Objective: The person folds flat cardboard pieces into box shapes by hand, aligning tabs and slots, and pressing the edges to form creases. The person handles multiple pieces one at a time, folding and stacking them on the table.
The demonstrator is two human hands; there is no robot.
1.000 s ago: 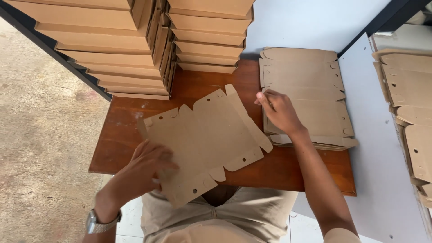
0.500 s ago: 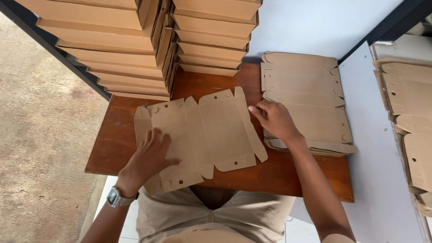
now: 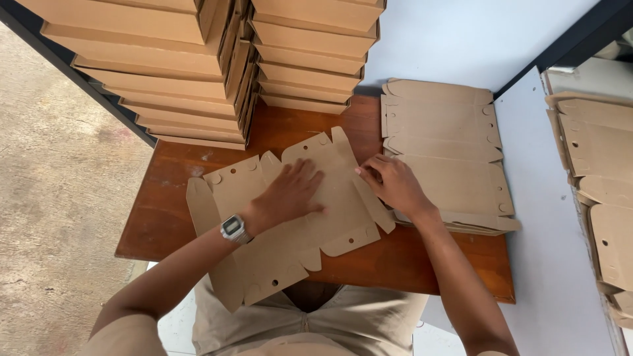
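Note:
A flat brown cardboard box blank [image 3: 277, 244] lies across the wooden table [image 3: 171, 191], its near edge hanging over my lap. My left hand [image 3: 293, 191], with a wristwatch, presses flat on the blank's middle, fingers spread. My right hand [image 3: 392, 184] rests at the blank's right side flap, fingers curled on the flap's edge, beside the stack of flat blanks [image 3: 448, 158].
Two tall piles of folded cardboard boxes [image 3: 198, 72] stand at the table's far edge. More flat blanks [image 3: 600, 191] lie on a white surface at the right. A concrete floor [image 3: 53, 198] lies to the left.
My left hand slid from the blank's lower left corner up onto its middle. The blank shifted slightly and my right hand stayed at its right flap.

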